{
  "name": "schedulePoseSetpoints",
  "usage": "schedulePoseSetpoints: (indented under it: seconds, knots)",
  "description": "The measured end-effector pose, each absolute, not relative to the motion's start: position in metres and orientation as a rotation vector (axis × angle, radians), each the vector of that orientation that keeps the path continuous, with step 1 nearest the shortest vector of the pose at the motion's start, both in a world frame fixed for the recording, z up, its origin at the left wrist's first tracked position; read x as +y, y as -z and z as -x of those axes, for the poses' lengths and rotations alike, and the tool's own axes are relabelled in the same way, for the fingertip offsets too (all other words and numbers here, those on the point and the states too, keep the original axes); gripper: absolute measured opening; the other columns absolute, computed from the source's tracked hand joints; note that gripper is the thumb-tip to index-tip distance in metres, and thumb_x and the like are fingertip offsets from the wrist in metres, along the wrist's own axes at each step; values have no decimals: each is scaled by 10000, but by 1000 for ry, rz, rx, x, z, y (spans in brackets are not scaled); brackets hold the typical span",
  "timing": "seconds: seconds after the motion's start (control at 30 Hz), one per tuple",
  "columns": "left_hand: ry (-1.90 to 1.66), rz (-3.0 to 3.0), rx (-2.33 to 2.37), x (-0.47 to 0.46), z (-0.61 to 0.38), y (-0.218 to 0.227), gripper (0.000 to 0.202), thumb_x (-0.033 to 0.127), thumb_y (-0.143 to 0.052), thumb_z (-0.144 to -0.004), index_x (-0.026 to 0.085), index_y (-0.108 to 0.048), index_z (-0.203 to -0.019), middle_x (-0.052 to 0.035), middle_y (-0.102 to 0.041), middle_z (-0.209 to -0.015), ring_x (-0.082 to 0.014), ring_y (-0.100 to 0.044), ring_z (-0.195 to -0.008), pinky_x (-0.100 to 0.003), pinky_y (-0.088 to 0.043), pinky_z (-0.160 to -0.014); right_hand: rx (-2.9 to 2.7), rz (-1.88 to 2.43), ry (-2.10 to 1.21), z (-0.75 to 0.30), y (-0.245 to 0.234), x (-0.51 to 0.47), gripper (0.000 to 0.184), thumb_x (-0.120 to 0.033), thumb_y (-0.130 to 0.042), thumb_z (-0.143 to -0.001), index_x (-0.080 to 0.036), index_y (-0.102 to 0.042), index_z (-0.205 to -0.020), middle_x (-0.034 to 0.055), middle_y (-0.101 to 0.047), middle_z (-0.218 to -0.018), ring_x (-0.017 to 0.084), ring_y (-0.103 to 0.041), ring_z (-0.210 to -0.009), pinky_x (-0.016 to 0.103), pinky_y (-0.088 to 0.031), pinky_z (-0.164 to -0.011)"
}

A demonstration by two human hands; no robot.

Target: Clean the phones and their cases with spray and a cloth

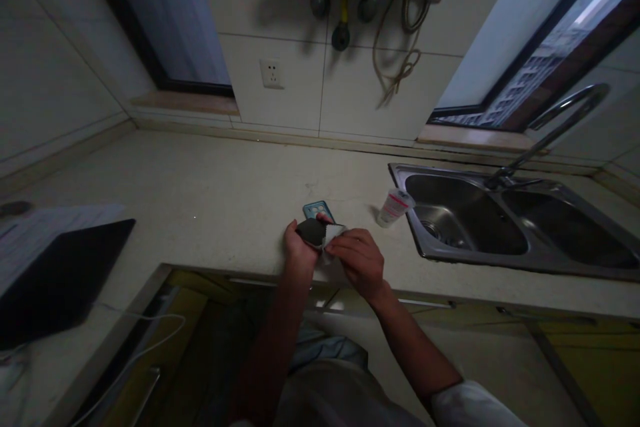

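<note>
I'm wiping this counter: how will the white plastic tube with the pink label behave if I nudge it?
The white plastic tube looks thin-walled, so probably light and slightly soft. Its rounded body on the smooth pale counter may roll, perhaps toward the steel sink beside it.

**One head-worn view, angled down over a kitchen counter**

The only camera sits on the person's head, facing forward and down past their chest and forearms. The left hand (299,250) and right hand (356,261) are close below it, at the near edge of the pale countertop (210,173). The stainless steel sink (430,170) lies farther right, and the tiled wall (370,93) stands beyond, bowed by the wide lens.
</note>
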State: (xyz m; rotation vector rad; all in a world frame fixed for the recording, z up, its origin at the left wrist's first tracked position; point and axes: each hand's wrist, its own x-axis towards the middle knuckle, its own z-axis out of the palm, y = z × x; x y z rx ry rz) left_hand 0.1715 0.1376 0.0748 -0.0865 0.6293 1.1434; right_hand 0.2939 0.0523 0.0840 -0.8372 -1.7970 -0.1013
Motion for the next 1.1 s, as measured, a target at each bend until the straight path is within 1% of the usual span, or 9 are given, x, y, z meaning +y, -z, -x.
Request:
schedulePoseSetpoints:
  seconds: [0.13, 0.27, 0.47, 0.57, 0.67, 0.77, 0.9, 1.0, 1.1]
  knots:
    - [-1134, 219, 599, 131, -173, -88, 536, 348, -243, -948, 36, -568, -1237, -169, -712, -896, -259, -695, -771, -397, -569, -791, -1655, 887, 193, -298, -82, 55, 265, -178, -554, -945, -300, -746, -1079, 50, -785, -922, 213, -712, -860, 406, -557, -785]
    - [-1107, 197, 649, 127, -176, -89, 538, 317, -265, -940, 17, -585, -1252, -141, -710, -813, -264, -702, -773, -392, -556, -839, -1756, 700, 226, -289, -78, 53, 263, -168, -568, -950, -285, -731, -1119, 41, -787, -912, 194, -716, -876, 364, -556, -748]
    - [-1112, 268, 599, 120, -175, -97, 515, 355, -282, -932, 47, -658, -1102, -123, -671, -755, -258, -676, -708, -405, -553, -802, -1664, 736, 186, -287, -77, 47, 226, -156, -617, -916, -297, -751, -1029, 26, -778, -873, 191, -704, -814, 367, -560, -716]
    - [-1156, 304, 640, 118, -171, -109, 459, 391, -315, -912, 82, -651, -955, -110, -638, -722, -235, -633, -641, -396, -553, -712, -1303, 843, 103, -293, -81, 45, 206, -113, -671, -862, -282, -745, -955, 17, -746, -833, 185, -694, -780, 359, -559, -710]
    - [-1219, 263, 742, 117, -169, -118, 384, 438, -358, -890, 152, -582, -767, -61, -573, -618, -198, -573, -552, -343, -523, -600, -1036, 966, -23, -296, -88, 45, 105, -150, -702, -850, -236, -723, -906, 20, -722, -840, 175, -691, -805, 334, -562, -748]
    - [-1254, 195, 778, 113, -172, -121, 373, 484, -409, -876, 192, -514, -669, -24, -531, -564, -164, -532, -486, -290, -475, -535, -1305, 1028, -249, -294, -96, 45, 42, -197, -693, -870, -219, -713, -899, 32, -725, -859, 174, -686, -818, 319, -556, -769]
    - [-1252, 136, 787, 107, -176, -117, 449, 586, -435, -854, 188, -547, -677, -10, -543, -564, -150, -540, -480, -260, -434, -503, -1794, 895, -372, -285, -104, 47, 84, -197, -627, -925, -222, -705, -943, 52, -735, -886, 185, -677, -845, 341, -540, -815]
    - [-1233, 116, 766, 103, -176, -109, 479, 614, -444, -847, 181, -563, -681, -13, -566, -581, -142, -560, -504, -250, -434, -514, -1894, 870, -402, -281, -108, 50, 100, -232, -599, -952, -224, -694, -983, 60, -733, -903, 194, -675, -882, 361, -532, -867]
    - [-1245, 27, 738, 97, -174, -103, 433, 602, -552, -807, 179, -574, -712, 0, -582, -607, -128, -566, -517, -245, -448, -542, -1944, 879, -470, -282, -111, 53, 103, -264, -607, -954, -224, -690, -1000, 61, -729, -924, 194, -672, -907, 349, -528, -870]
